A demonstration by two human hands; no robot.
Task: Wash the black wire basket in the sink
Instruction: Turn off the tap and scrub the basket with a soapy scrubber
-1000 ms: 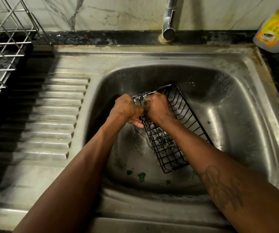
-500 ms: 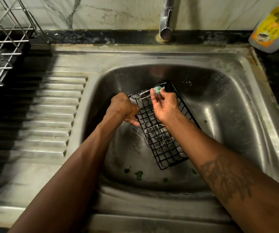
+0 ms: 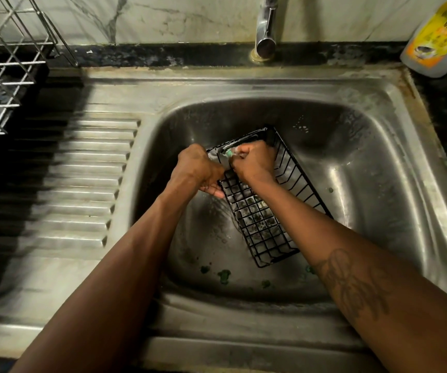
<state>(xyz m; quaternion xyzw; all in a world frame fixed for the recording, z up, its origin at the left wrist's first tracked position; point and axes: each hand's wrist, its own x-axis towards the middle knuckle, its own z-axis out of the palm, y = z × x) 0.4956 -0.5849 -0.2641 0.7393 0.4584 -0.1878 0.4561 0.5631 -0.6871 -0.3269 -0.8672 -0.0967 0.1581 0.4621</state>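
A chrome tap [image 3: 265, 36] stands behind, a silver dish rack [image 3: 1, 76] at left, a yellow-labelled bottle [image 3: 437, 41] at right.

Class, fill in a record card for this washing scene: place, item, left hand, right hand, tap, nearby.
Place: steel sink
Item: black wire basket, inside the basin
Left hand: grips the basket's left edge
Right hand: holds a green pad against the basket's far end
Tap: no water visible
Nearby: dishwash bottle, wire rack
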